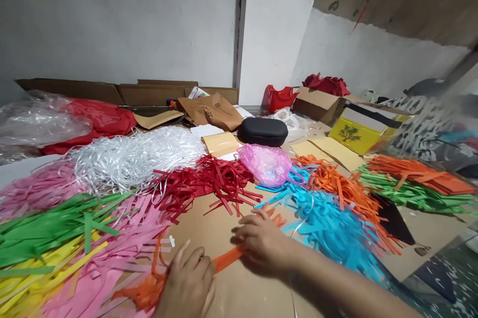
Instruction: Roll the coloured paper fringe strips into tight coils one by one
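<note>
My left hand [188, 280] lies palm down at the bottom centre, fingers stretched flat over a bundle of orange paper strips [227, 258] on the brown cardboard surface [209, 228]. My right hand [263, 240] reaches in from the right, fingers curled down on the other end of the same orange strips. The bundle runs between both hands and bunches up orange [144, 293] left of my left hand. Whether the right fingers pinch the strips is hidden.
Piles of cut paper strips surround the hands: pink [123, 253], green [48, 226], yellow [33, 278], red [209, 181], blue [328, 223], orange [343, 188]. White ribbon [134, 156], a pink plastic bag [267, 163], a black case [262, 131] and boxes [358, 133] lie farther back.
</note>
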`<state>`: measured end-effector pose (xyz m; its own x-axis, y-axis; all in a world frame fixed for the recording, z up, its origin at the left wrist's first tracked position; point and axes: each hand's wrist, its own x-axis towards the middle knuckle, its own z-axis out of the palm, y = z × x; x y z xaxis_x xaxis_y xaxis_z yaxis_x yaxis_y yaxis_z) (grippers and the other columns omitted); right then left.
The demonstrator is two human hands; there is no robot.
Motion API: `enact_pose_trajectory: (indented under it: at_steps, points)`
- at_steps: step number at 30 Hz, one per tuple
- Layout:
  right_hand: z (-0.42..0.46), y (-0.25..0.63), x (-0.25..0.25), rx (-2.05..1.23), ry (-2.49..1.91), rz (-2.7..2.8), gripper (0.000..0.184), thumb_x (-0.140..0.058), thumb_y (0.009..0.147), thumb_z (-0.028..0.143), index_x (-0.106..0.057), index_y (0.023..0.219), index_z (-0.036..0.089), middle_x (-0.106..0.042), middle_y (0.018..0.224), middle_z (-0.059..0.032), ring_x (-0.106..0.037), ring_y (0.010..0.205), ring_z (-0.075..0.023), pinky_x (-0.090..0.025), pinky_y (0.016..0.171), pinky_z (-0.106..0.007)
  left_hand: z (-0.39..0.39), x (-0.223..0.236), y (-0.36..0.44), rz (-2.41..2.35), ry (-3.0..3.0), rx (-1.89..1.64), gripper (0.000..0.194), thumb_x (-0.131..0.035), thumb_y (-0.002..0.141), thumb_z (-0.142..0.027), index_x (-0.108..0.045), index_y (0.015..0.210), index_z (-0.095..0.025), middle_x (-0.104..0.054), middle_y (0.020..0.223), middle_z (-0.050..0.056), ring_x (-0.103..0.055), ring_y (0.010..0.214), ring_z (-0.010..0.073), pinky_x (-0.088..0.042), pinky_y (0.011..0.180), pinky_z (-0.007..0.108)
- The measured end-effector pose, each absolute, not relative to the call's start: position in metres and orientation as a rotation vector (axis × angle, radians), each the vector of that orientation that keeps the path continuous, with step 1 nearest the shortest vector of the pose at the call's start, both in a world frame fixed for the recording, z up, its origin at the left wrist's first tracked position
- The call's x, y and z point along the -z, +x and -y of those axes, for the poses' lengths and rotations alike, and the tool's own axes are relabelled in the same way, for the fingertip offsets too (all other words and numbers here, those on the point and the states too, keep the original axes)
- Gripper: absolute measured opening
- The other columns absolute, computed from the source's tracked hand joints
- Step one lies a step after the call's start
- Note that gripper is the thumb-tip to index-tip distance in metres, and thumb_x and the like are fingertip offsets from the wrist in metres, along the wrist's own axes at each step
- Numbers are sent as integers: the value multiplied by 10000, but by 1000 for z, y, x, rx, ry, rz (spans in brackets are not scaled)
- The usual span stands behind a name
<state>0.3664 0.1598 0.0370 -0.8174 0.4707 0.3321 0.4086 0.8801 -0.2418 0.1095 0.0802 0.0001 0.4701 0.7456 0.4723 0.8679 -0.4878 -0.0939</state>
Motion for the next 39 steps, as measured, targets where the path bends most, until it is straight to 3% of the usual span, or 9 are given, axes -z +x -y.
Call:
enact_pose_trajectory:
  at_steps: [3, 6, 11, 17, 22, 26, 30, 34, 39]
  points:
    - [-157, 360, -42, -260, -769, 2602, 162, -670, 910, 283, -704, 1068, 265, -745, 1169, -20, -564, 1201, -261, -325, 1049, -467, -85, 0, 114, 1404, -2394, 589, 51, -678, 757, -229, -724, 777, -220, -707, 754, 3, -594, 922, 228, -244, 1125, 483]
    - [-143, 344, -34, -82, -781, 2604, 274, -650, 932, 334, -649, 1188, 238, -734, 1167, -63, -566, 1142, -264, -270, 1089, -514, -85, 2, 115, 1401, -2371, 664, 173, -561, 803, -137, -701, 734, -211, -681, 716, 14, -592, 883, 227, -273, 1093, 482]
    - [-134, 337, -2, 130, -724, 2610, 140, -576, 990, 209, -660, 878, 204, -704, 782, -14, -536, 795, -188, -332, 895, -427, -78, 2, 99, 1376, -2424, 802, 394, -375, 910, -48, -677, 746, -239, -666, 700, -23, -596, 810, 190, -299, 1031, 441]
    - [-149, 355, 3, -506, -1071, 2435, 66, -727, 904, 282, -713, 862, 233, -712, 897, -2, -583, 888, -183, -348, 839, -359, -82, 1, 82, 1671, -2580, 769, 168, -552, 950, -242, -670, 834, -269, -690, 779, -71, -623, 794, 172, -283, 886, 389]
    - [-151, 344, -2, -560, -1224, 2386, 97, -737, 845, 214, -682, 767, 194, -684, 854, -21, -584, 870, -200, -362, 783, -335, -93, 5, 84, 1864, -2624, 542, 274, -460, 960, -245, -644, 758, -235, -676, 766, -26, -620, 824, 215, -295, 838, 401]
    - [-155, 344, -8, -569, -1214, 2403, 107, -765, 808, 201, -688, 883, 205, -719, 885, -18, -608, 865, -202, -364, 792, -354, -96, 4, 86, 1750, -2584, 568, 150, -531, 903, -177, -642, 820, -235, -676, 784, -42, -609, 801, 181, -296, 821, 385]
    - [-159, 355, -14, -267, -729, 2637, 28, -672, 955, 263, -691, 962, 243, -764, 1072, 10, -613, 1070, -199, -308, 994, -441, -92, -1, 95, 1323, -2508, 752, 312, -511, 817, -40, -680, 884, -294, -700, 810, -51, -572, 859, 180, -298, 961, 410]
    - [-161, 360, -14, 228, -442, 2727, 121, -568, 1008, 166, -678, 963, 187, -770, 1050, -20, -608, 1040, -192, -301, 1040, -460, -90, -4, 105, 1259, -2473, 764, 175, -546, 850, -135, -677, 866, -250, -706, 795, -24, -565, 854, 193, -298, 1016, 425]
    - [-156, 355, -20, 128, -574, 2631, 106, -560, 1008, 213, -662, 980, 218, -771, 979, 16, -600, 953, -174, -308, 1000, -445, -94, -1, 110, 1263, -2415, 771, 265, -468, 945, -146, -651, 774, -234, -678, 728, -27, -560, 778, 175, -323, 976, 426]
